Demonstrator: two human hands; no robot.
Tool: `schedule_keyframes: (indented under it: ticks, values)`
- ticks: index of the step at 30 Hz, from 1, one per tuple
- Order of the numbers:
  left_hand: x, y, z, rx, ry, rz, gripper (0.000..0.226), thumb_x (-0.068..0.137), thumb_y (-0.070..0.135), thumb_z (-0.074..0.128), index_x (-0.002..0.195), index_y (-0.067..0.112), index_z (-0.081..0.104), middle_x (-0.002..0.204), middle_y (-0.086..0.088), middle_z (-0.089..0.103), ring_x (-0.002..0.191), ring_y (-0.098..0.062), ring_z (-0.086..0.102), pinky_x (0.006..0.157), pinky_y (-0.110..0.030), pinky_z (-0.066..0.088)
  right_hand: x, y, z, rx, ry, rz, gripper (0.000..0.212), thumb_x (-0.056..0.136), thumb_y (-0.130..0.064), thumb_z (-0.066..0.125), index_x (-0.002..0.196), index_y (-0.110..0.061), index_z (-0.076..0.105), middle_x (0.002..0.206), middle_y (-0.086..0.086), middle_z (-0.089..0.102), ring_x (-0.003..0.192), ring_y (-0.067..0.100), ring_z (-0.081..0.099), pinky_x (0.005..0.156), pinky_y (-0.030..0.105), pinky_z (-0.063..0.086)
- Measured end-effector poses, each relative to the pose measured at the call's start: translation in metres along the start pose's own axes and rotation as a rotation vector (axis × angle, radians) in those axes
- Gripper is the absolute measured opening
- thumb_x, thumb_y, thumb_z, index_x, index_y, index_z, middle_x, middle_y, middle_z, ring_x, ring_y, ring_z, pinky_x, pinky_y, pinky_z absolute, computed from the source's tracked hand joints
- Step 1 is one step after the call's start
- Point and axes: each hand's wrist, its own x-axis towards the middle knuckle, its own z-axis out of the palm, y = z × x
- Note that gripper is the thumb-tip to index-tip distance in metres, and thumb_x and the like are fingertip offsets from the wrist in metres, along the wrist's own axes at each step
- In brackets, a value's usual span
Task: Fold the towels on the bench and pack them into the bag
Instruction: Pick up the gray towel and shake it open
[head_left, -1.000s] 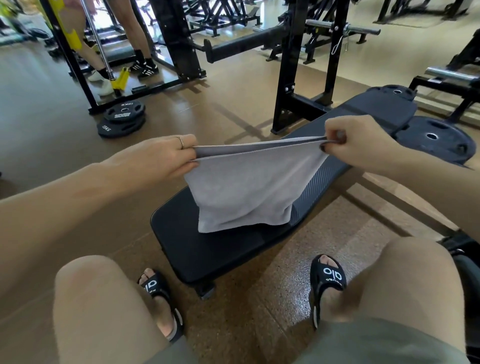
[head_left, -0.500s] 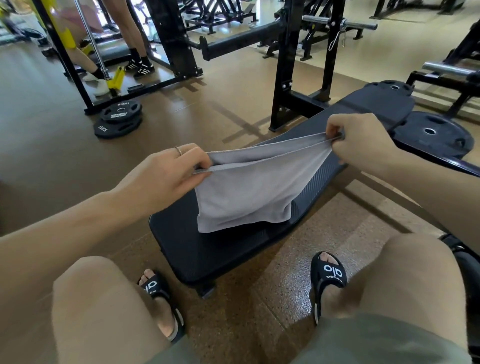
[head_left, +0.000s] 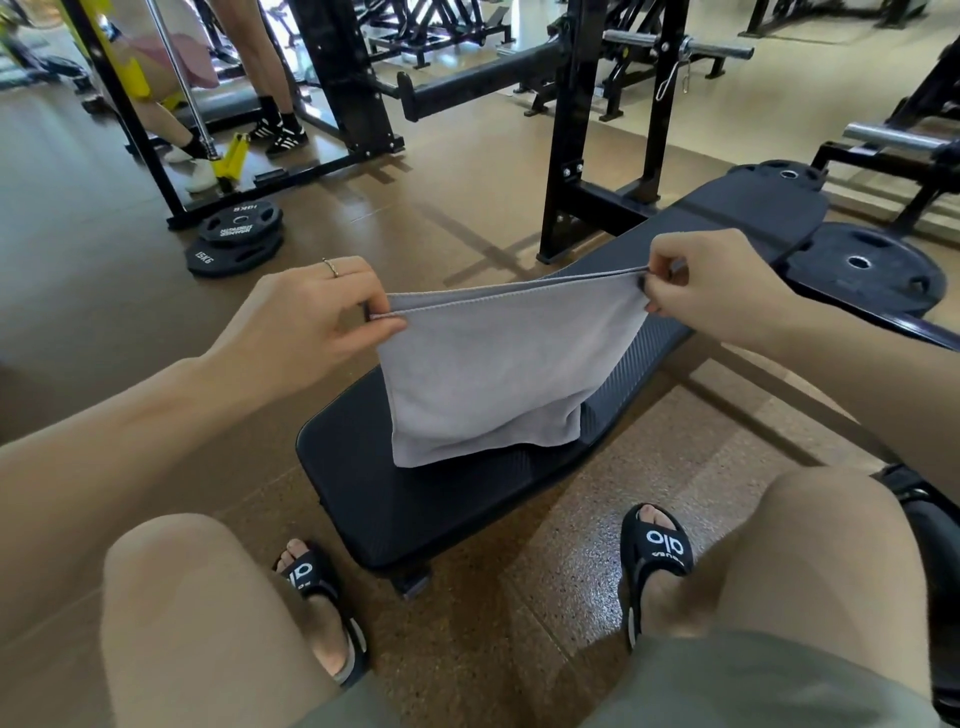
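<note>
A grey towel (head_left: 493, 374), doubled over, hangs between my two hands above the black padded bench (head_left: 415, 509). My left hand (head_left: 306, 322) pinches the two layers at the towel's upper left corner. My right hand (head_left: 711, 280) pinches the upper right corner, a little higher. The top edge is stretched taut. The towel's lower folded end rests on the bench pad. A dark item (head_left: 935, 561) at the right frame edge beside my right knee is partly visible; I cannot tell if it is the bag.
My knees and black sandals (head_left: 660, 551) flank the bench's near end. A black rack upright (head_left: 576, 156) stands behind the bench. Weight plates (head_left: 236, 239) lie on the floor at left, another plate (head_left: 862, 265) at right. A person's legs (head_left: 270, 104) stand at the back left.
My hands have drawn apart and pulled the towel's top edge from slack to taut. The towel still hangs down onto the bench in the same spot.
</note>
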Motion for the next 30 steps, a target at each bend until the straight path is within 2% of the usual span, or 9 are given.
schedule_keyframes:
  ticks: [3, 7, 11, 14, 18, 21, 25, 28, 30]
  values:
    - [0.0, -0.005, -0.002, -0.063, -0.021, -0.026, 0.024, 0.099, 0.032, 0.06, 0.089, 0.011, 0.063, 0.088, 0.005, 0.06, 0.078, -0.018, 0.058, 0.072, -0.042, 0.052, 0.0, -0.003, -0.002, 0.007, -0.001, -0.013, 0.02, 0.094, -0.013, 0.061, 0.075, -0.013, 0.058, 0.071, 0.009, 0.069, 0.071, 0.03, 0.07, 0.07, 0.05, 0.06]
    - [-0.001, -0.007, -0.003, -0.087, 0.003, -0.115, 0.015, 0.097, 0.021, 0.068, 0.089, 0.009, 0.065, 0.084, 0.003, 0.064, 0.08, -0.009, 0.06, 0.078, -0.034, 0.052, -0.002, -0.006, -0.005, 0.031, -0.018, -0.012, 0.019, 0.099, -0.018, 0.061, 0.081, -0.013, 0.061, 0.075, 0.006, 0.07, 0.071, 0.022, 0.071, 0.072, 0.041, 0.061]
    - [0.003, -0.006, -0.003, -0.091, 0.038, -0.175, 0.013, 0.093, 0.019, 0.072, 0.086, 0.011, 0.066, 0.08, 0.004, 0.066, 0.079, -0.009, 0.061, 0.078, -0.027, 0.052, -0.001, -0.01, -0.007, -0.015, 0.0, -0.032, 0.021, 0.098, -0.014, 0.061, 0.077, -0.013, 0.057, 0.07, 0.005, 0.064, 0.065, 0.024, 0.063, 0.059, 0.031, 0.047]
    - [0.007, -0.007, -0.005, -0.124, 0.065, -0.223, 0.012, 0.092, 0.019, 0.074, 0.089, 0.012, 0.064, 0.081, 0.004, 0.066, 0.079, -0.01, 0.062, 0.08, -0.02, 0.052, 0.001, -0.012, -0.01, -0.024, 0.034, -0.025, 0.022, 0.096, -0.012, 0.062, 0.075, -0.013, 0.056, 0.068, 0.005, 0.063, 0.061, 0.022, 0.067, 0.056, 0.029, 0.05]
    - [0.009, -0.006, -0.009, -0.142, 0.073, -0.234, 0.006, 0.094, 0.016, 0.071, 0.097, 0.013, 0.066, 0.087, 0.002, 0.068, 0.082, -0.01, 0.065, 0.084, -0.018, 0.052, 0.005, -0.01, -0.013, -0.011, 0.067, 0.003, 0.021, 0.096, -0.014, 0.064, 0.076, -0.011, 0.057, 0.072, 0.006, 0.067, 0.053, 0.006, 0.067, 0.048, 0.015, 0.047]
    - [0.009, -0.006, -0.011, -0.163, 0.08, -0.264, 0.004, 0.096, 0.014, 0.068, 0.099, 0.012, 0.066, 0.091, 0.001, 0.069, 0.084, -0.002, 0.066, 0.081, -0.01, 0.049, 0.006, -0.01, -0.014, 0.041, 0.092, 0.021, 0.019, 0.095, -0.013, 0.065, 0.078, -0.01, 0.059, 0.069, 0.006, 0.068, 0.055, 0.0, 0.068, 0.057, 0.017, 0.054]
    - [0.011, -0.003, -0.011, -0.206, 0.133, -0.366, 0.005, 0.095, 0.013, 0.069, 0.097, 0.011, 0.065, 0.089, 0.004, 0.069, 0.085, 0.011, 0.066, 0.074, -0.005, 0.045, 0.009, -0.015, -0.015, 0.077, 0.127, 0.039, 0.018, 0.095, -0.013, 0.066, 0.079, -0.009, 0.058, 0.066, 0.004, 0.067, 0.05, -0.002, 0.065, 0.052, 0.017, 0.055]
    - [0.016, -0.004, -0.016, -0.199, 0.159, -0.359, 0.005, 0.096, 0.015, 0.069, 0.099, 0.013, 0.065, 0.092, 0.002, 0.069, 0.089, -0.002, 0.068, 0.078, -0.004, 0.046, 0.011, -0.019, -0.019, 0.081, 0.144, 0.031, 0.018, 0.094, -0.012, 0.067, 0.078, -0.008, 0.059, 0.065, 0.006, 0.067, 0.051, -0.002, 0.065, 0.053, 0.016, 0.054]
    - [0.019, -0.007, -0.022, -0.217, 0.177, -0.354, 0.009, 0.097, 0.017, 0.068, 0.105, 0.017, 0.065, 0.096, 0.002, 0.068, 0.087, -0.008, 0.068, 0.083, -0.009, 0.049, 0.015, -0.023, -0.026, 0.091, 0.172, 0.025, 0.017, 0.093, -0.013, 0.067, 0.079, -0.006, 0.06, 0.065, 0.007, 0.066, 0.052, -0.002, 0.065, 0.054, 0.017, 0.052]
